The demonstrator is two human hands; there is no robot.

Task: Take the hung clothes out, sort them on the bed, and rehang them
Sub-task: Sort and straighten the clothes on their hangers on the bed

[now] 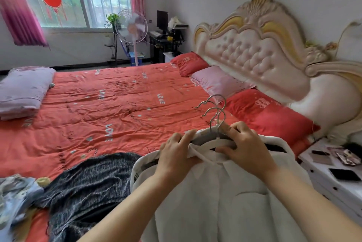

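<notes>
Holding: you have a white shirt (225,192) up on a bunch of hangers (215,118), over the bed edge at the near end of the headboard (254,49).
Left hand: your left hand (176,153) curls over the shirt's collar end, thumb underneath, gripping cloth and hanger shoulder together.
Right hand: your right hand (244,147) is closed round the hangers just below the metal hooks.
Axis: the hanger bar runs left to right between your hands; the hooks stick up and away from you, toward the headboard. Your right hand is nearer the hooks, so it probably steers the laying-down.
Sorted pile: a dark grey knit (88,183) lies flat on the quilt, farther from the headboard than the shirt, touching its left hem; a blue patterned garment (17,194) lies farther out again.
Free quilt: the open stretch of orange quilt (117,104) lies beyond the knit, alongside the headboard.
Writing: "LOVE" repeats in white across the quilt; the cursive lines are too small to read. The red pillow (264,112) against the headboard carries a pale motif you cannot read. No shirt label shows.
</notes>
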